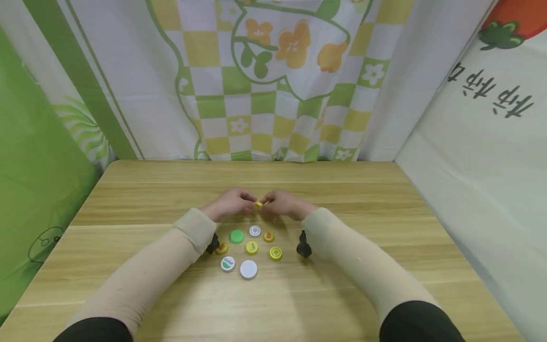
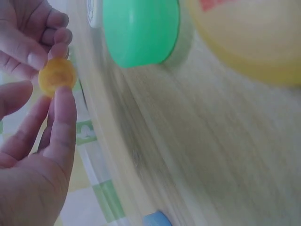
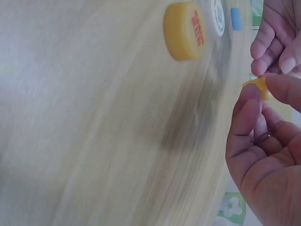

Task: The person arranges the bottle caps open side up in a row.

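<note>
With its grip drawn nearly closed, the right hand (image 1: 285, 204) pinches a small round yellow plastic cap (image 2: 56, 75) between thumb and finger, while the left hand (image 1: 230, 203), its grip loose and its thumb standing apart, touches the same cap with a fingertip. The cap is between the two hands, over the light wood-grain counter (image 1: 363, 190) and beyond a scattered group of caps: a round green plastic cap (image 1: 237, 236), a larger plain white round cap (image 1: 248, 269), and other white and yellow ones.
</note>
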The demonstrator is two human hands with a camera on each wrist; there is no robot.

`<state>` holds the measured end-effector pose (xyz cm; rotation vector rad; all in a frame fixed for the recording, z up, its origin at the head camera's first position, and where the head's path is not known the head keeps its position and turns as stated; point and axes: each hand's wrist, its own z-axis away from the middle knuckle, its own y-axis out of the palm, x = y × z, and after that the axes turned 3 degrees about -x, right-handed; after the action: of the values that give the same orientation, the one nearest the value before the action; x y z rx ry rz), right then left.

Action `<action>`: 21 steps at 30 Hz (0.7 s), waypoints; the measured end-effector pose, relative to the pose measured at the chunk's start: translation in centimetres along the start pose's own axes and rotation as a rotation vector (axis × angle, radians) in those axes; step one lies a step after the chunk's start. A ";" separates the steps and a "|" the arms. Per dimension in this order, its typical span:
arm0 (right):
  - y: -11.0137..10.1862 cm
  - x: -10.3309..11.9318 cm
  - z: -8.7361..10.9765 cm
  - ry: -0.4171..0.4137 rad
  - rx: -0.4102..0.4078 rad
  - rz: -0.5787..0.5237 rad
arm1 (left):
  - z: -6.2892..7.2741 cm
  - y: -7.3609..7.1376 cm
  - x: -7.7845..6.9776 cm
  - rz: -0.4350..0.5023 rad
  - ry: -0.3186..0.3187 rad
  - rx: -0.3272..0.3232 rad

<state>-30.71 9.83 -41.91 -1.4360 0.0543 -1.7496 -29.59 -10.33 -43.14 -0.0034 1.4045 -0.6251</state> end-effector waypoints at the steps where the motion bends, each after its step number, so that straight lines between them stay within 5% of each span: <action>1: 0.1 0.0 -0.1 -0.005 -0.007 -0.007 | 0.0 -0.1 0.0 -0.005 0.003 -0.012; 8: 0.8 1.1 -0.7 -0.024 -0.076 -0.062 | 0.0 -1.5 0.3 -0.073 0.009 -0.089; 21: 3.8 2.0 -2.5 -0.010 -0.249 -0.221 | 0.7 -2.9 1.1 -0.051 -0.014 -0.145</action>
<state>-30.51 5.03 -43.18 -1.6826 0.1154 -1.9699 -30.08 -13.42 -42.95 -0.1585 1.4368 -0.5628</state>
